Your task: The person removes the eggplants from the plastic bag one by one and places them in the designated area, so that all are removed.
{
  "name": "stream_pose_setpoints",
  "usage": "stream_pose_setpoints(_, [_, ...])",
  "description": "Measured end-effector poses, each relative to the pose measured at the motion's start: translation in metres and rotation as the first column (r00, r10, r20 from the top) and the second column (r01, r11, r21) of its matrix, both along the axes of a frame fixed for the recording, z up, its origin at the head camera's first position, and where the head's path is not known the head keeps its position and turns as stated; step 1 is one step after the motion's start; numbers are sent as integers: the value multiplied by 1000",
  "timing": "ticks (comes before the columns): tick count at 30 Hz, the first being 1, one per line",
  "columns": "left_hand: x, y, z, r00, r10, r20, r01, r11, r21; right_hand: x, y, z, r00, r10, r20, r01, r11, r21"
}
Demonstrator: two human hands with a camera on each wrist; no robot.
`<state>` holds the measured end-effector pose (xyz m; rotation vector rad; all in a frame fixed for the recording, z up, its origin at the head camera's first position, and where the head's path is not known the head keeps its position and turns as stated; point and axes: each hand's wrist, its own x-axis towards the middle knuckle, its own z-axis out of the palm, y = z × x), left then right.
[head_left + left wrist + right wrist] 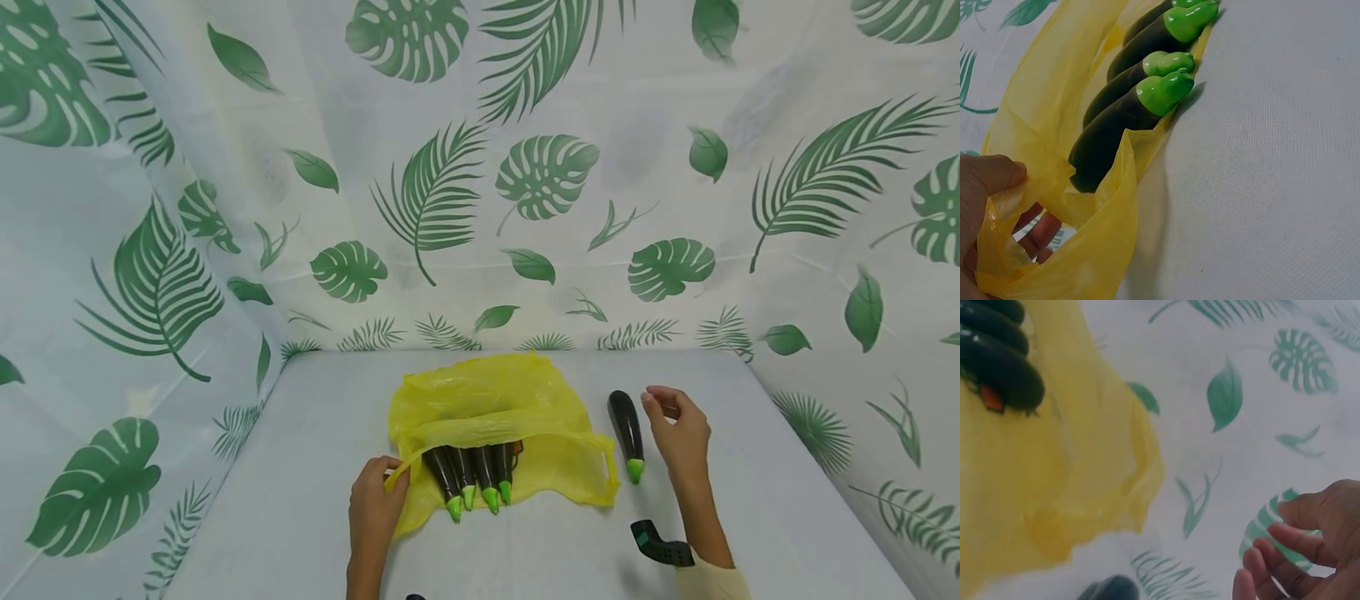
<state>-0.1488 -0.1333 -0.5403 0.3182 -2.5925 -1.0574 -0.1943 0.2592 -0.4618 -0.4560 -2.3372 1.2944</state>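
A yellow plastic bag lies on the table with its mouth toward me. My left hand holds the bag's left handle; in the left wrist view the thumb lies over the film and fingers show through the handle loop. Several dark eggplants with green caps lie side by side in the mouth, caps outward, their far ends under the film. To the right of the bag lies one more eggplant. Just right of it hovers my right hand, fingers loosely bent, apart from the eggplant and holding nothing.
A small orange piece shows beside the eggplants in the bag. A black device sits on the right wrist. Leaf-printed white sheeting walls the back and sides of the white table.
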Motion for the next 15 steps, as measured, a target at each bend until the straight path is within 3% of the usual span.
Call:
stream_pose_setpoints(5, [-1,0,0,1000,-5,-18,5,1000,5,7,-18,19,991,93,-98,-93,996,5])
stream_pose_setpoints(9, [-2,0,-1,1000,-14,-15,14,1000,17,10,-23,25,965,223,-138,-220,975,35])
stream_pose_setpoints(12, [-2,0,-1,1000,-12,-14,12,1000,16,12,-27,28,913,367,-180,-361,930,65])
stream_pose_setpoints(15, [-2,0,0,1000,-11,-24,11,1000,8,14,-32,27,814,543,-207,-541,838,69])
